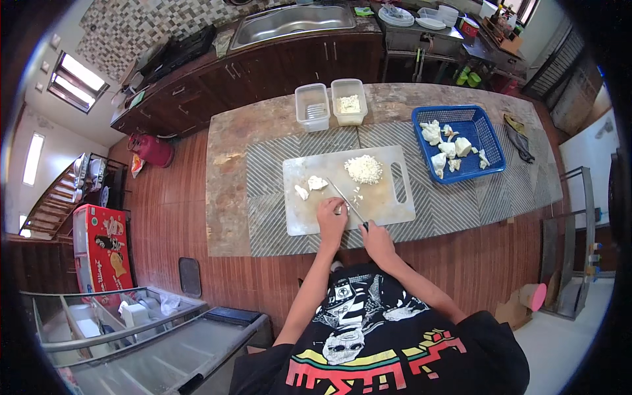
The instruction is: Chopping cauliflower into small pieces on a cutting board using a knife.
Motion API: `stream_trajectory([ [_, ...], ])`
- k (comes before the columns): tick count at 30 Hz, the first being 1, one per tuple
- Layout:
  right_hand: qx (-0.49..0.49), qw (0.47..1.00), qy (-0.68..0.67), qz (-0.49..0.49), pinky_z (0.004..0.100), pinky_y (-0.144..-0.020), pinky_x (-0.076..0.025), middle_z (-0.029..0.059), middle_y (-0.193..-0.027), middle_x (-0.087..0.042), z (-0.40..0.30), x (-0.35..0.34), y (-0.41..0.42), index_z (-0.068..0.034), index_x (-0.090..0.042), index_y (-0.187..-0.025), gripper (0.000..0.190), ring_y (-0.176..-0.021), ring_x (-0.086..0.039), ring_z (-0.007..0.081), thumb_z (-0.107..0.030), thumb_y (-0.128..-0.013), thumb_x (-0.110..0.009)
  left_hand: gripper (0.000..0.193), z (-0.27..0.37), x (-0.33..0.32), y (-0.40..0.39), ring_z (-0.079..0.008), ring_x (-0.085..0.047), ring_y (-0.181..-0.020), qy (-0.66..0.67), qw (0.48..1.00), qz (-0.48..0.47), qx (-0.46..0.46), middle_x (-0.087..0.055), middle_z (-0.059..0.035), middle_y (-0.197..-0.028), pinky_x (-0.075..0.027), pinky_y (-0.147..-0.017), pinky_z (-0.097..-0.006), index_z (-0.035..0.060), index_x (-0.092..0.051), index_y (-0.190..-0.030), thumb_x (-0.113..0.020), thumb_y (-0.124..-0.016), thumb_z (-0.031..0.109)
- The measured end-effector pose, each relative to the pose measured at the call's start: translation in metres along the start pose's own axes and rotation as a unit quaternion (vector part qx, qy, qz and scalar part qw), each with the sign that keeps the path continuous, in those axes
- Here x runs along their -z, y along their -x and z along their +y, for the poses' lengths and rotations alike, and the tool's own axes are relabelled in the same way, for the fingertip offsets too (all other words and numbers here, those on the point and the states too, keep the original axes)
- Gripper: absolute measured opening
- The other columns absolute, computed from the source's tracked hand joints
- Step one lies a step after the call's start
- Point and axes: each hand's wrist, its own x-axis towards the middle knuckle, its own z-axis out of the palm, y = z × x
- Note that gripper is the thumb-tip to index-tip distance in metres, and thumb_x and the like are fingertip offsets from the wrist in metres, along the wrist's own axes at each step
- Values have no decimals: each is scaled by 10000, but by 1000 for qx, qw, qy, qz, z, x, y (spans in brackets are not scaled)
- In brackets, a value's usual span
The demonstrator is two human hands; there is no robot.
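Observation:
My right hand [379, 243] grips the black handle of a kitchen knife [346, 198], its blade slanting up-left over a white plastic cutting board [311, 222]. Beside the blade, the curled fingers of my left hand [332, 213] hold a small white piece of food against the board; the fingers partly hide it. Two cauliflower-like white pieces [317, 183] lie just beyond my left hand. A heap of finely chopped white bits [364, 169] sits near the board's far edge, with scattered bits nearer the knife.
Behind the board stand a clear plastic tub [312, 107] and another tub [349, 118] containing chopped white bits. A blue plastic basket [481, 174] with several white chunks is at the right, beside a dark and yellow cloth-like item [518, 138]. A steel sink [296, 22] lies beyond.

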Motion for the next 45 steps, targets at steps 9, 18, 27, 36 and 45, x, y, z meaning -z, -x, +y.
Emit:
stream_trajectory([
  [9,-20,1000,-4,-4,598,-720,-532,297,-813,-672,-9,-5,-16,-8,-598,-978,385,-816,-671,503,-392,-990,-577,105,4,3,-3,-310,-652,-898,0,1000,-18,-15,-709,-126,-933,-515,-843,-393,12,-750,-875,-709,-778,16],
  [18,-15,999,-22,25,596,-720,-527,308,-816,-665,5,-2,-19,5,-601,-964,375,-817,-657,518,-370,-983,-592,140,9,9,0,-298,-678,-862,18,999,-5,-30,-727,-138,-928,-531,-811,-383,10,-759,-930,-710,-808,60],
  [27,0,1000,-1,7,578,-679,-538,298,-774,-666,1,-7,-2,5,-614,-967,366,-762,-670,495,-359,-990,-592,175,6,8,7,-300,-662,-817,35,999,-1,20,-713,-137,-912,-523,-777,-397,20,-751,-983,-713,-812,25],
  [36,-9,999,30,15,552,-669,-559,272,-760,-677,-6,-4,-19,-1,-618,-953,375,-758,-688,465,-372,-993,-580,164,13,12,12,-259,-625,-799,-5,1000,-13,-5,-652,-141,-931,-517,-729,-349,2,-755,-1026,-722,-867,25],
  [45,11,998,-51,44,555,-661,-522,285,-734,-653,15,17,-20,23,-616,-881,401,-752,-649,499,-368,-971,-617,183,19,22,14,-285,-613,-856,6,1000,-22,-18,-632,-148,-951,-506,-767,-370,-1,-740,-1029,-715,-848,-6],
])
